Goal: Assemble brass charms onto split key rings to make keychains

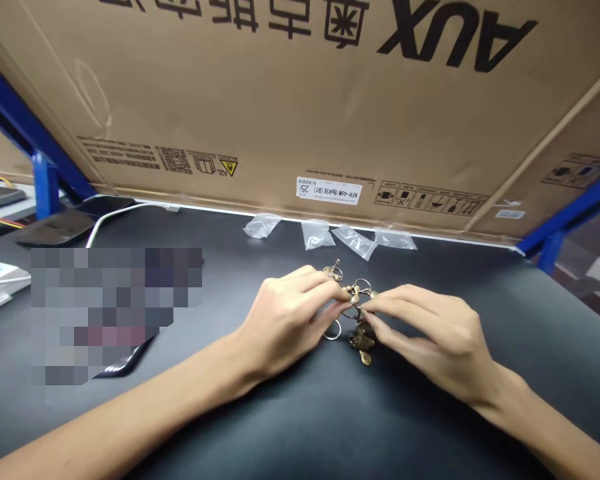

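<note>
Left hand (285, 327) and right hand (430, 337) pinch a metal key ring (351, 310) between their fingertips, above a brass charm (363, 341).

Dark desk (320, 427), blue steel rack (47, 185)
AUX cardboard carton (290, 113) looms past the desk's far edge; blue uprights stand either side
</note>
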`<state>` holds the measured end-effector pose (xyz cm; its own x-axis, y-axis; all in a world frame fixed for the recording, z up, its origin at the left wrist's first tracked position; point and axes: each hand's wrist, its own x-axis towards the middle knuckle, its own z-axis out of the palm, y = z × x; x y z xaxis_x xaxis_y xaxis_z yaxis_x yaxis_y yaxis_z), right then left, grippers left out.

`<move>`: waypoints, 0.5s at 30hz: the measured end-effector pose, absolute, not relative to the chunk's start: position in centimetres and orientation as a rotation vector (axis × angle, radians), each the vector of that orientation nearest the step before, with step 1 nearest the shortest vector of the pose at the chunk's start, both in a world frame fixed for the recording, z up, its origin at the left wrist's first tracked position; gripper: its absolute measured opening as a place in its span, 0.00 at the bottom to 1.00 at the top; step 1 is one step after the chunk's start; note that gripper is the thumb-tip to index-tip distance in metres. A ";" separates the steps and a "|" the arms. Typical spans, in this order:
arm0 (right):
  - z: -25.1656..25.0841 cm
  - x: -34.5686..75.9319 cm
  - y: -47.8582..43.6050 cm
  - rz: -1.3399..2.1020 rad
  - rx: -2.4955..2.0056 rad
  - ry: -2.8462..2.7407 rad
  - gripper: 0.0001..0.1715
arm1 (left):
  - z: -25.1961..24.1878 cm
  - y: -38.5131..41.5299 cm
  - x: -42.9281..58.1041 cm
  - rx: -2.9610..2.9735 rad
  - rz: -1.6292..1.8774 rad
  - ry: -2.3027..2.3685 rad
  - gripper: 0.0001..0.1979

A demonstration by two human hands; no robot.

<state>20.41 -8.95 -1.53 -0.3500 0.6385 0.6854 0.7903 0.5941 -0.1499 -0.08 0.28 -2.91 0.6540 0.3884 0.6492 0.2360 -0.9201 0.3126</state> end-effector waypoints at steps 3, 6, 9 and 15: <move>-1.7 20.6 -8.9 -0.305 -1.099 -2.156 0.07 | -2.6 -0.1 0.1 2.454 1.123 0.659 0.04; -2.2 20.5 -8.8 -0.397 -1.067 -2.183 0.08 | -2.4 -0.7 0.4 2.260 1.089 0.777 0.05; -2.7 20.4 -8.8 -0.403 -1.086 -2.170 0.11 | -2.1 -0.6 0.5 2.191 1.077 0.849 0.06; -2.2 21.3 -8.6 -0.077 -1.377 -2.173 0.10 | -2.0 1.9 -0.2 2.411 0.876 1.070 0.08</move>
<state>21.27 -8.60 -2.17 -0.3158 0.8165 0.4833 0.8485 0.4710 -0.2412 -0.16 1.88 -1.98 0.5212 0.7579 0.3924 0.5347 -0.6483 0.5420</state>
